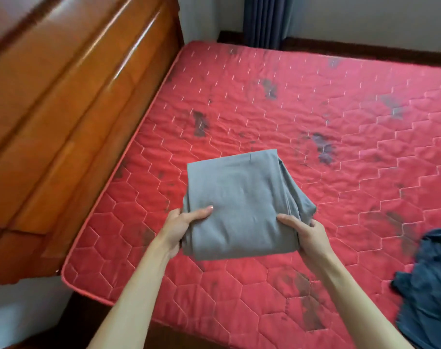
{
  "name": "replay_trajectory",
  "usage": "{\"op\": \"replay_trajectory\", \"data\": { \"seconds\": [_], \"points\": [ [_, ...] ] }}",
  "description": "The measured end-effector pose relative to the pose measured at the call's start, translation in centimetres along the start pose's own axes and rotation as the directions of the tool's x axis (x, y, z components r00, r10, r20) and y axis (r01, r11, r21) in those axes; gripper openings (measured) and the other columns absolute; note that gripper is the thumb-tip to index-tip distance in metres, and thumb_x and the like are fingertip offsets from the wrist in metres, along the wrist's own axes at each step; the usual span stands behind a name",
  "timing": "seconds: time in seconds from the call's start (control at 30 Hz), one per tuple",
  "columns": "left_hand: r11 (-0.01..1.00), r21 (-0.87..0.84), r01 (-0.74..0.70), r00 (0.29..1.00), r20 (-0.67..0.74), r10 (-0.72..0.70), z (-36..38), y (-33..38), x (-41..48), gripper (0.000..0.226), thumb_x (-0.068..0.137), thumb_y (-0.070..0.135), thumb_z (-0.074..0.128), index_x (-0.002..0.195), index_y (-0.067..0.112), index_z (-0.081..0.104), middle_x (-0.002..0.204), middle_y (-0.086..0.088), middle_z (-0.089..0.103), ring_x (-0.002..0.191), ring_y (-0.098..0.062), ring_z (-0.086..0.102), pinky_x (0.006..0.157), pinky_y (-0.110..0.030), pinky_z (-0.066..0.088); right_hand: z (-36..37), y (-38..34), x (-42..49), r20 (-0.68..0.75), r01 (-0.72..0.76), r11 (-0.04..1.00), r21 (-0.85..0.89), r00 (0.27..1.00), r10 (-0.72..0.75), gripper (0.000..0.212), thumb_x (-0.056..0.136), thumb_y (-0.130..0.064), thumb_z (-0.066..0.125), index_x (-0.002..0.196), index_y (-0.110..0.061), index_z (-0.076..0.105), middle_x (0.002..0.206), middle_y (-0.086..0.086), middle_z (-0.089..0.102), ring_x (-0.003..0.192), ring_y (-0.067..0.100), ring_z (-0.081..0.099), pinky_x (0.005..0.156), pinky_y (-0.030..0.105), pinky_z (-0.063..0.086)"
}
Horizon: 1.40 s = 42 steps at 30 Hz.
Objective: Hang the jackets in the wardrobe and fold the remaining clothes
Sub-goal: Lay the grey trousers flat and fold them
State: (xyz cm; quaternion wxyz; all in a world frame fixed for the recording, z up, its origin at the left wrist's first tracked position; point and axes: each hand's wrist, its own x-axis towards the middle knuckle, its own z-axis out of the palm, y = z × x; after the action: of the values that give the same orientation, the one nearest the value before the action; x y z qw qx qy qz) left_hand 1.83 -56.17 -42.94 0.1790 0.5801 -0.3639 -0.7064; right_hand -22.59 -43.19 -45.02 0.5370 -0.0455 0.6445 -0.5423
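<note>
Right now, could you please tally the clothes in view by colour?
Grey: 1, the folded grey garment, held by the left hand and the right hand.
Dark blue: 1, the crumpled blue heap on the mattress; I cannot tell if it is a single piece.
Total: 2

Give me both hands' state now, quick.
Left hand: grip closed on the left edge of the grey garment.
Right hand: grip closed on its right edge.
</note>
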Motion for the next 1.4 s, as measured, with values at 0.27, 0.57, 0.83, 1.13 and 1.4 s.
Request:
{"op": "replay_trajectory", "data": {
  "seconds": [0.27, 0.57, 0.83, 1.13, 1.4],
  "points": [
    [0.964, -0.02, -0.264, 0.955, 0.138, 0.264, -1.6, 10.9, -12.1, 0.056, 0.061, 0.017, 0.086, 0.112, -0.001, 0.072, 0.115, -0.023, 0.071, 0.104, -0.042, 0.069, 0.085, -0.044, 0.06, 2.4, -12.4, -12.6, 0.381, 0.105, 0.994, -0.004, 0.919, -0.096, 0.059, 0.061, -0.009, 0.08, 0.119, -0.008, 0.069, 0.107, 0.017, 0.074, 0.09, 0.031, 0.073, 0.071, 0.038, 0.06],
    [0.881, -0.006, -0.473, 0.864, 0.193, 0.465, -1.2, 18.5, -23.0, 0.053, 0.065, 0.012, 0.086, 0.116, 0.006, 0.071, 0.115, -0.019, 0.072, 0.102, -0.037, 0.071, 0.079, -0.039, 0.06, 2.1, -21.5, -21.2, 0.56, 0.08, 0.973, 0.217, 0.806, -0.191, 0.053, 0.059, -0.045, 0.085, 0.099, -0.011, 0.076, 0.089, 0.012, 0.071, 0.074, 0.027, 0.068, 0.073, 0.038, 0.051],
    [0.839, 0.08, -0.538, 0.827, 0.245, 0.506, -0.2, 21.1, -29.3, 0.058, 0.068, 0.003, 0.084, 0.123, 0.014, 0.066, 0.116, -0.014, 0.073, 0.107, -0.034, 0.07, 0.096, -0.052, 0.053, 5.6, -25.4, -25.5, 0.491, 0.319, 0.944, -0.087, 0.838, -0.238, 0.046, 0.062, -0.016, 0.08, 0.106, -0.004, 0.071, 0.1, 0.017, 0.075, 0.085, 0.029, 0.073, 0.076, 0.039, 0.06],
    [0.848, -0.003, -0.529, 0.842, 0.122, 0.526, 2.1, 22.4, -33.9, 0.087, 0.038, 0.04, 0.099, 0.117, 0.017, 0.07, 0.108, -0.014, 0.075, 0.092, -0.03, 0.075, 0.069, -0.038, 0.06, 4.5, -26.9, -27.5, 0.524, 0.197, 0.979, 0.045, 0.83, -0.191, 0.037, 0.063, -0.009, 0.077, 0.098, 0.001, 0.077, 0.11, 0.024, 0.071, 0.089, 0.035, 0.071, 0.083, 0.044, 0.058],
    [0.82, -0.037, -0.572, 0.819, -0.083, 0.567, 3.8, 20.4, -38.2, 0.038, 0.08, 0.01, 0.078, 0.114, 0.024, 0.069, 0.096, 0.0, 0.078, 0.08, -0.018, 0.076, 0.062, -0.03, 0.058, 3.7, -27.0, -28.6, 0.733, 0.165, 0.984, 0.073, 0.66, -0.165, 0.051, 0.062, -0.009, 0.076, 0.111, 0.003, 0.07, 0.11, 0.024, 0.07, 0.089, 0.036, 0.071, 0.074, 0.043, 0.059]
  ]
}}
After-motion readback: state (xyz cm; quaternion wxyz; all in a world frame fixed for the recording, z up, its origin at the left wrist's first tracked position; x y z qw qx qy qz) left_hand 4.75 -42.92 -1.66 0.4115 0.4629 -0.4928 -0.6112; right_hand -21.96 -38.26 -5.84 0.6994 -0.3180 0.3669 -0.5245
